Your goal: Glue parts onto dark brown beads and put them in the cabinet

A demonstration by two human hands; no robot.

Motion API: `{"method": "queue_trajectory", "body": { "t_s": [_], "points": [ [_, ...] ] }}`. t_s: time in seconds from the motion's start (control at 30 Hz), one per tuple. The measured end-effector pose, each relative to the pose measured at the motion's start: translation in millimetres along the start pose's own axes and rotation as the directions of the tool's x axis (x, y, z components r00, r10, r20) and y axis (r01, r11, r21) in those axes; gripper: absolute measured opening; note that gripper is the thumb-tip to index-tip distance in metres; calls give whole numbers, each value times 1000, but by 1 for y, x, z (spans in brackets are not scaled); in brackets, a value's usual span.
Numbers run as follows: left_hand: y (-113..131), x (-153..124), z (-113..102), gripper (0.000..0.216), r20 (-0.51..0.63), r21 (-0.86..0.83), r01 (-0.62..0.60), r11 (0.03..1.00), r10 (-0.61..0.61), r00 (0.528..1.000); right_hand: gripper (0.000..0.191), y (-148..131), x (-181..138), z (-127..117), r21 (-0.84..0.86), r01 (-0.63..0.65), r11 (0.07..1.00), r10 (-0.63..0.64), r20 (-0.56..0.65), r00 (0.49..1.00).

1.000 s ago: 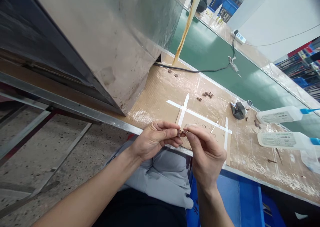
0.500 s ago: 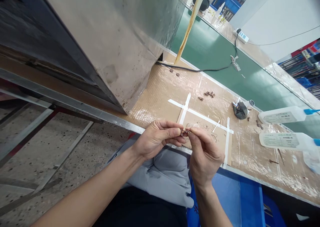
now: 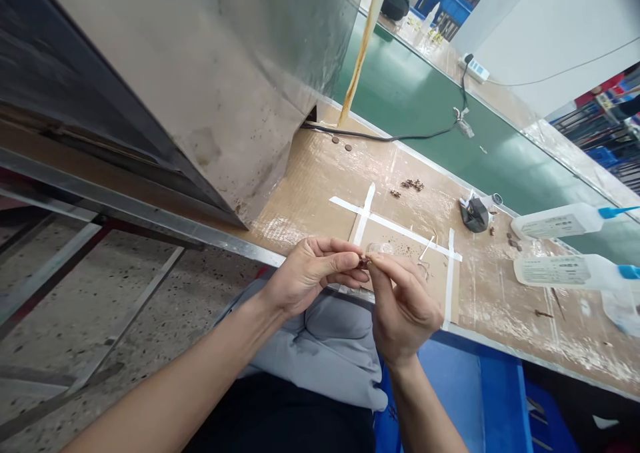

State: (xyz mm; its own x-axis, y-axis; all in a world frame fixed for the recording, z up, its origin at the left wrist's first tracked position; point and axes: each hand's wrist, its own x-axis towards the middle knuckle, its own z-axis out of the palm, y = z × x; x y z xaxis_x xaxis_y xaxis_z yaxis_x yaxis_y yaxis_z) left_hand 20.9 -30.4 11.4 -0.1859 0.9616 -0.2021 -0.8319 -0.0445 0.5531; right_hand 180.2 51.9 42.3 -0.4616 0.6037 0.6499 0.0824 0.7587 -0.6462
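Note:
My left hand and my right hand meet fingertip to fingertip just over the near edge of the bench. Both are pinched on a tiny brown part held between them. Right behind the fingers, a small clear dish rests on a cardboard square taped down with white strips. A little heap of the same brown parts lies farther back on the cardboard-covered bench.
A big metal housing fills the left. Two white squeeze bottles with blue tips lie at the right, beside a small black object. A black cable runs along a green conveyor belt. A blue bin sits under the bench.
The two hands have stayed pinched together on the small part. The right hand's fingers have shifted slightly, and the view has drifted a little.

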Motion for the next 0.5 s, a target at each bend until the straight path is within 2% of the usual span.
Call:
{"method": "queue_trajectory", "body": {
  "t_s": [0.17, 0.27, 0.37, 0.5],
  "points": [
    [3, -1, 4, 34, 2, 94, 13, 995, -13, 1000, 15, -1, -8, -3, 68, -201, 977, 203, -33, 979],
    [6, 0, 5, 40, -8, 121, 26, 992, -25, 1000, 8, 0, -14, -17, 60, -275, 960, 279, -79, 957],
    [10, 1, 2, 45, -34, 136, 36, 990, -31, 999, 9, 16, -18, -54, -61, -300, 952, 283, -197, 939],
    [13, 2, -4, 42, -103, 171, 66, 983, -49, 993, 19, 64, -30, -136, -354, -335, 873, 186, -392, 901]
  ]
}}
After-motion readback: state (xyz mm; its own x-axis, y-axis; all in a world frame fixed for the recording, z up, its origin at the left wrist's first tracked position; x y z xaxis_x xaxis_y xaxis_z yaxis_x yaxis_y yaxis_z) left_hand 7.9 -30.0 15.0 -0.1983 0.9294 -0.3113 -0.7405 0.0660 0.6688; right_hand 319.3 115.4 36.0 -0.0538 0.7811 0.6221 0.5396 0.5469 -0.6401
